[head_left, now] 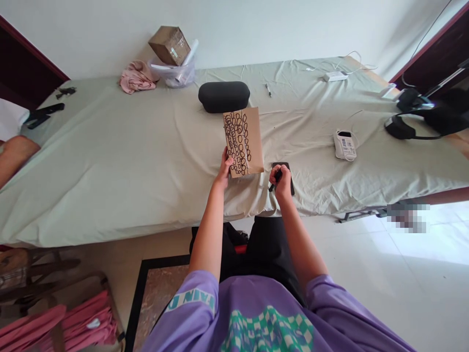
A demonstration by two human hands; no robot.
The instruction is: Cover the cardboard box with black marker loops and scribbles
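Note:
My left hand [225, 167] grips the lower left corner of a brown cardboard sheet [254, 146], holding it tilted up above the bed. Dense black hand-drawn loops [237, 142] cover its left half in columns. My right hand [281, 182] is closed around a dark marker [271, 187], mostly hidden by my fingers, with its lower end showing below them. That hand sits just right of the cardboard, over a black phone [288, 169] lying on the pale green bed sheet [110, 171]. The hand covers the phone's middle.
A black cushion [223, 96], a pen [268, 90], a white charger [335, 76] and a white device [345, 145] lie on the sheet. Black headphones [401, 128] sit at right. A cardboard box [169, 46] rests on a plastic bag at the back. Another person's arm [14, 156] shows at left.

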